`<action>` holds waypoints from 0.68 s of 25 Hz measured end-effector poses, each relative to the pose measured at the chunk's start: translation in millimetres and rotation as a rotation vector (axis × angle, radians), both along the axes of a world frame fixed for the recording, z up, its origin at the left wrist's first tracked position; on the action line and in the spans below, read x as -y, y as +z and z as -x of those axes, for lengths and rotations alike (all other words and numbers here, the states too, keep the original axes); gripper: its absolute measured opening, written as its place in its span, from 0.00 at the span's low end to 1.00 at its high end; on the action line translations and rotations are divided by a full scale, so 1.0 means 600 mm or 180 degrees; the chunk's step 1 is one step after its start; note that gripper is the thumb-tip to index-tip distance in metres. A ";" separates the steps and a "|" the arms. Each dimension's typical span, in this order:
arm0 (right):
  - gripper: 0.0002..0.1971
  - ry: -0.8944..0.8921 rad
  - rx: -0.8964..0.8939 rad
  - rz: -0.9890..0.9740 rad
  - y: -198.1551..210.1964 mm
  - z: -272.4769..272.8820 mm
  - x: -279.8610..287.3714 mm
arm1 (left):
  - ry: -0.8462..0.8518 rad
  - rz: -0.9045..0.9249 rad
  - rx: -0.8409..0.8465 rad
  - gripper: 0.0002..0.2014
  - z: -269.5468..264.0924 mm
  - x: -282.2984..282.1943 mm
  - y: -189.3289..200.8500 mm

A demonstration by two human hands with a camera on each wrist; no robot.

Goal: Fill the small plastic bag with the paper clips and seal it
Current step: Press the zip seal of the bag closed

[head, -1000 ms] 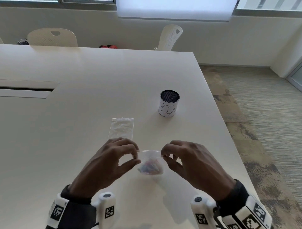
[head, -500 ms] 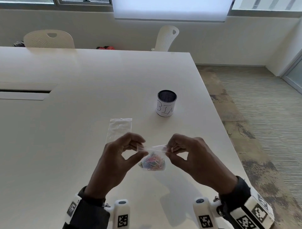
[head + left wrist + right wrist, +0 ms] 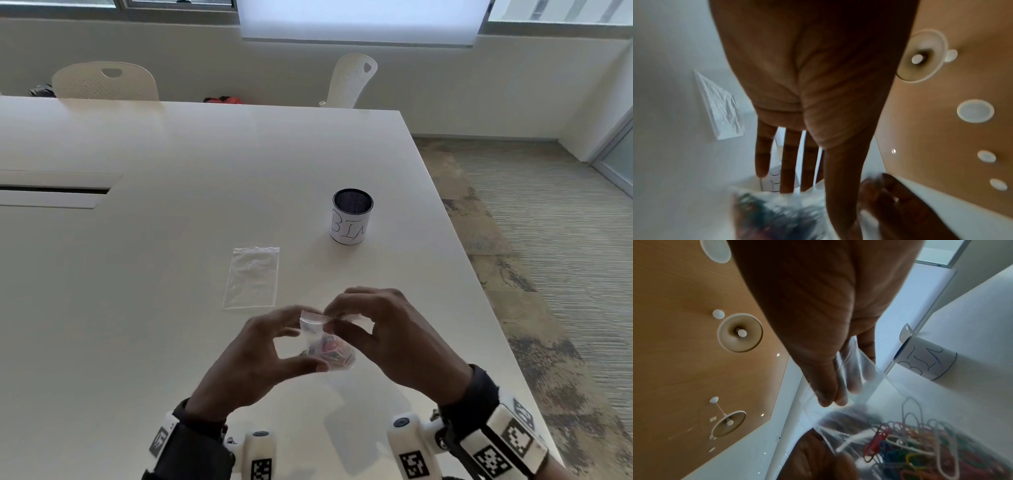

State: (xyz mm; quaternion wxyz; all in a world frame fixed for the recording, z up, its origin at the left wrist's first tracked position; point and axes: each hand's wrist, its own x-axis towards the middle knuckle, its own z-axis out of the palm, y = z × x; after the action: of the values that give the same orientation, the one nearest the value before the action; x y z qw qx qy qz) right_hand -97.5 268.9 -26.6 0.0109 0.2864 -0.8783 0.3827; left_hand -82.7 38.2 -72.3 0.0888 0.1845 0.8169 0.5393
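Currently the small plastic bag (image 3: 323, 342) is held up off the table (image 3: 171, 308), above its near right part, with the coloured paper clips (image 3: 920, 451) bunched in the bottom. The right hand (image 3: 387, 339) pinches the bag's top strip between thumb and fingertips (image 3: 826, 400); in the right wrist view the plastic is flattened under them. The left hand (image 3: 253, 363) has its fingers nearly straight in the left wrist view, thumb under the bag's lower part; it looks like light support rather than a firm pinch. Judgement: filling appears done and the step in hand is the seal. To do it well, keep the clips low and away from the strip so none is caught in the closure, hold one end of the strip steady, and run the pinch from one end of the strip to the other in one pass with even pressure. Whether the strip is already closed along its full length cannot be told from these views. Thin film slips easily, so press with the pads, not the nails. A second, empty bag (image 3: 252, 275) lies flat further in on the table, and a cup marked BIN (image 3: 351, 217) stands nearer the right edge, both well apart from the hands.
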 end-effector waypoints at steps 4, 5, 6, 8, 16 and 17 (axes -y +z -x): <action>0.01 -0.0014 -0.0048 -0.0050 0.010 0.002 -0.004 | 0.0257 0.0066 0.0053 0.14 -0.002 -0.011 -0.019; 0.01 -0.0115 -0.0060 -0.0031 0.010 0.005 -0.007 | 0.0333 0.0013 0.0100 0.12 -0.001 -0.014 -0.025; 0.01 -0.0237 -0.0040 0.0026 0.008 0.008 -0.011 | 0.0403 -0.0027 0.0149 0.11 0.000 -0.016 -0.029; 0.01 -0.0381 0.0092 0.0140 0.005 0.013 -0.019 | 0.0396 0.0018 0.0157 0.12 -0.003 -0.020 -0.031; 0.07 -0.0618 0.0874 0.0752 -0.042 0.033 -0.034 | 0.0901 -0.0689 0.0214 0.04 0.015 -0.051 -0.028; 0.07 -0.0725 0.0985 0.0836 -0.050 0.034 -0.040 | 0.0989 -0.0724 0.0272 0.04 0.017 -0.052 -0.032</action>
State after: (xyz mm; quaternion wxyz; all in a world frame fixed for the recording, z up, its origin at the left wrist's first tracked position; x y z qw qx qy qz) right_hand -117.7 292.6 -56.6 -0.0436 0.1194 -0.8388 0.5293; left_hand -92.9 69.4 -91.2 0.0177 0.0419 0.7648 0.6427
